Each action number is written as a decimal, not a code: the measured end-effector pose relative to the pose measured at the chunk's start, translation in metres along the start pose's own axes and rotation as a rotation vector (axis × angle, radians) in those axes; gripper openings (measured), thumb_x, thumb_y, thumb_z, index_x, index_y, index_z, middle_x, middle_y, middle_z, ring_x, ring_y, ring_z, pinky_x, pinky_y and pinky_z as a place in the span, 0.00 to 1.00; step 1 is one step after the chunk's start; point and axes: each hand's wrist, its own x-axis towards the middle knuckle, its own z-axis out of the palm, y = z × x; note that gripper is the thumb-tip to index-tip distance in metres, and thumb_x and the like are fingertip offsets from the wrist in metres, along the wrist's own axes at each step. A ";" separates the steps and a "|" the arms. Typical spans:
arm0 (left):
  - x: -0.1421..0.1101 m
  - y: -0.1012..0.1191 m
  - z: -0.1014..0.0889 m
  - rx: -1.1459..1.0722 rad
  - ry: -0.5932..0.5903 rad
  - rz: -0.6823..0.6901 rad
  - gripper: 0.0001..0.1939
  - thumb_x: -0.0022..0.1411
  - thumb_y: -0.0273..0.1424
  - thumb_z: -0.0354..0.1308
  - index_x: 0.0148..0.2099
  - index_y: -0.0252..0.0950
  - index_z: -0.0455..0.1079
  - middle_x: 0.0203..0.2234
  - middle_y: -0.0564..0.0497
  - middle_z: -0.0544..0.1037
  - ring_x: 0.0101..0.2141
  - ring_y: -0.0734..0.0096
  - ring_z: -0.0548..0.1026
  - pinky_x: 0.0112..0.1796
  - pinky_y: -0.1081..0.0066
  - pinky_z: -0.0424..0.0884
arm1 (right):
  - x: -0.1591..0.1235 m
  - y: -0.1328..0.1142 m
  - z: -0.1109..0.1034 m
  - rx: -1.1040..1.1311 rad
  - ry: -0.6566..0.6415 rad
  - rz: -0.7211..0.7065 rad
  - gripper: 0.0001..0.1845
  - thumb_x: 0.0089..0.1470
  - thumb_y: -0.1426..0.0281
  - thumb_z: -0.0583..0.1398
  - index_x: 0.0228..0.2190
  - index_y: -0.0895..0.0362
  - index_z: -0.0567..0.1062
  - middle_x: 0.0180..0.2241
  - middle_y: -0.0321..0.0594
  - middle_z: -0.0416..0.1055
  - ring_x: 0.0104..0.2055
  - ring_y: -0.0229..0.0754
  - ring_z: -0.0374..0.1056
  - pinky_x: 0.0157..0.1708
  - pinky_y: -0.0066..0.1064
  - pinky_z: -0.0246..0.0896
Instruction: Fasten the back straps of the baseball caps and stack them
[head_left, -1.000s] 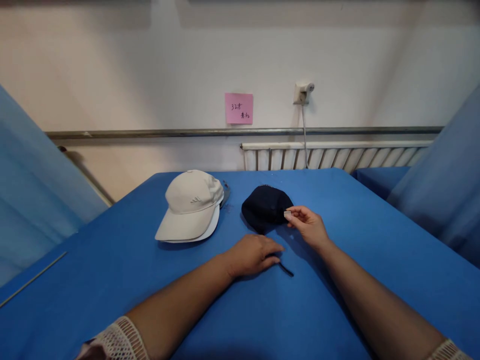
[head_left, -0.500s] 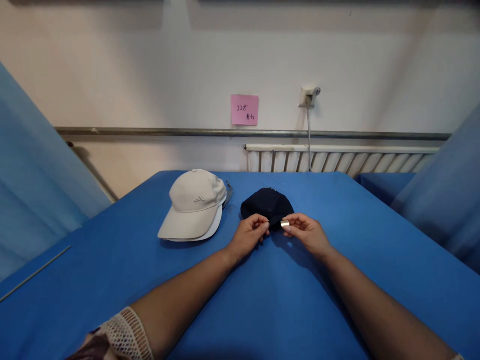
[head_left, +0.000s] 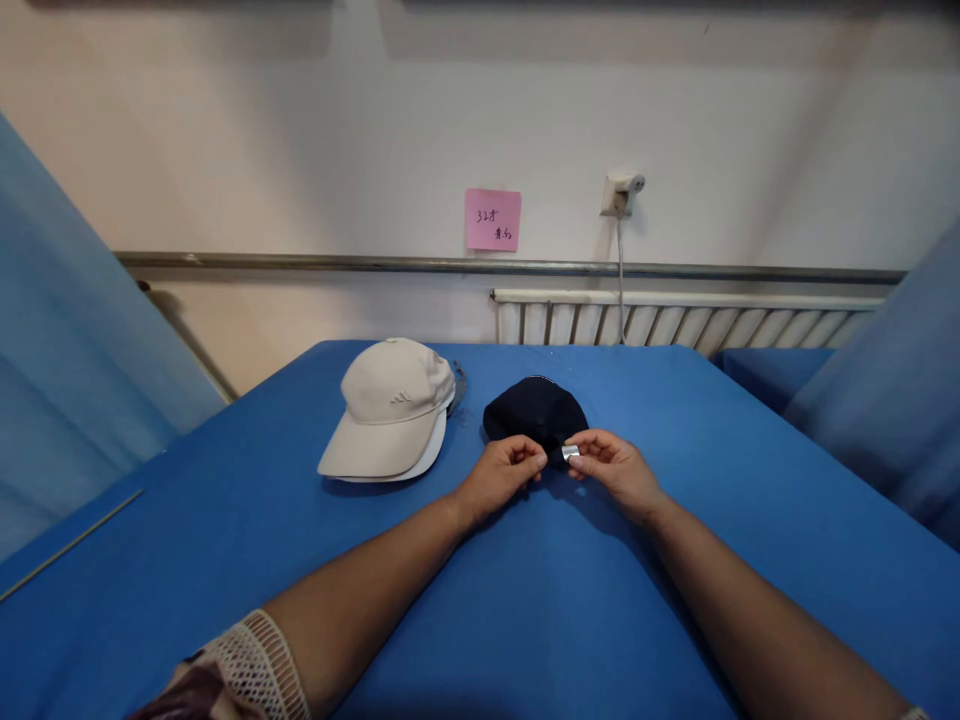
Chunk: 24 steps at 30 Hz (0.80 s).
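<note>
At the far left hangs a blue curtain (head_left: 82, 330), and in front of it a thin rod (head_left: 71, 545) lies slanted along the blue table (head_left: 450, 640). Next comes a pale cap (head_left: 390, 395), brim toward the person, set on top of a white cap (head_left: 433, 458) whose brim shows beneath it. The person's left forearm rises from a sleeve (head_left: 259, 665) with a lacy cream edge. The left hand (head_left: 501, 475) is at the near edge of a dark cap (head_left: 529, 410), thumb and fingers bent in close together; whether they grip any cloth cannot be told. Above, a pink note (head_left: 493, 220) is stuck to the wall. The dark cap lies on the table to the right of the pale one, well apart from it. At its near right edge, the right hand (head_left: 615, 473) has a small shiny buckle (head_left: 570, 453) pinched between thumb and fingers. Behind are a wall socket (head_left: 618, 196) with a cord running down and a white radiator (head_left: 690, 318); another curtain (head_left: 900, 390) hangs at the far right.
</note>
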 end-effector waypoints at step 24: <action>-0.010 -0.001 0.009 0.307 -0.021 0.209 0.18 0.59 0.34 0.58 0.51 0.37 0.62 0.28 0.54 0.73 0.26 0.77 0.69 0.28 0.75 0.64 | -0.003 0.005 0.010 -0.122 -0.116 0.001 0.15 0.42 0.63 0.68 0.33 0.53 0.75 0.29 0.35 0.74 0.32 0.39 0.70 0.32 0.31 0.66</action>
